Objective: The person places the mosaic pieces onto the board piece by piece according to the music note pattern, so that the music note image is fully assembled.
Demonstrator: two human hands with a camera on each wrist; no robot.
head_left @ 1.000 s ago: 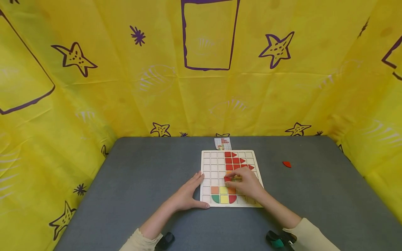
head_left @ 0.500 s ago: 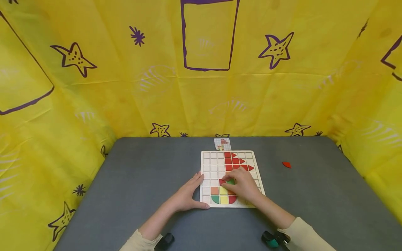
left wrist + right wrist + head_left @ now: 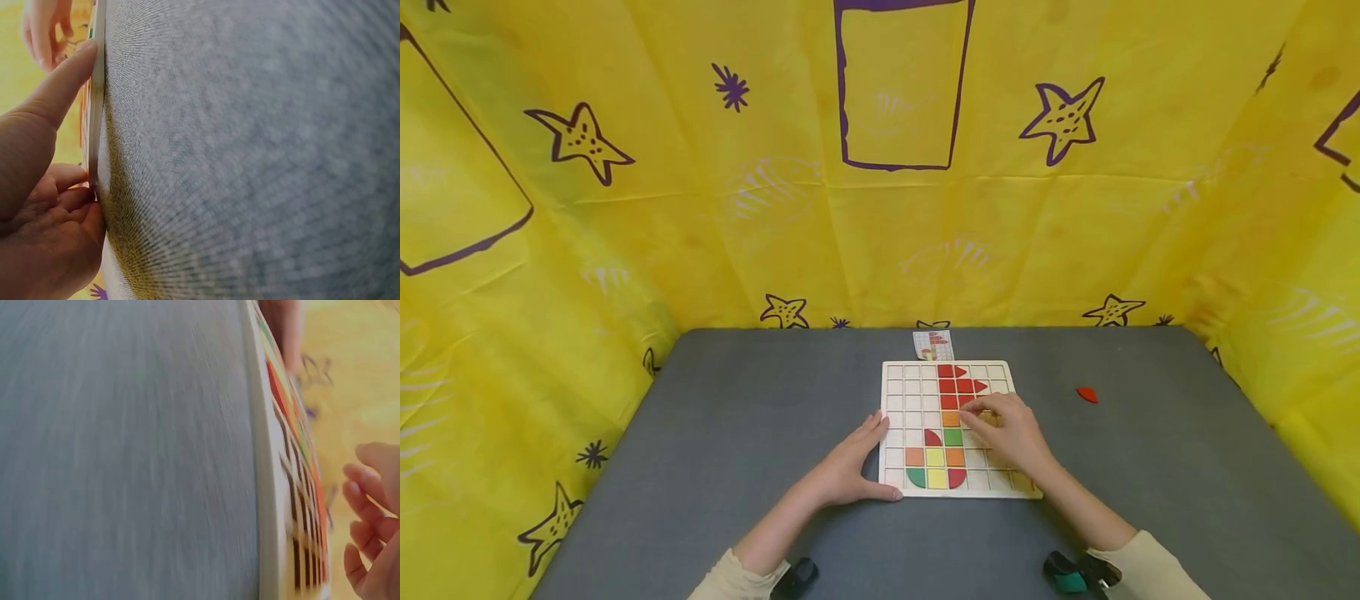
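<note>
A square wooden grid board (image 3: 893,456) lies on the table with coloured tiles in its cells. My left hand (image 3: 848,468) rests at its near left corner, fingers along the left edge and thumb at the near edge. In the left wrist view the thumb (image 3: 65,81) touches the board's rim. My right hand (image 3: 1011,429) hovers over the board's right half, fingers loosely bent, holding nothing visible. A red quarter-round tile (image 3: 932,437) sits left of a green square tile (image 3: 952,437). The right hand hides some right-hand cells.
A small pattern card (image 3: 933,345) lies just behind the board. One loose red tile (image 3: 1087,395) with a curved side lies on the grey table (image 3: 760,392) to the right. Yellow printed fabric (image 3: 880,217) surrounds the table at back and sides.
My right hand moved left with the red quarter-round tile, let it go in a cell beside the green tile, then drew back right. My left hand has stayed at the board's corner.
</note>
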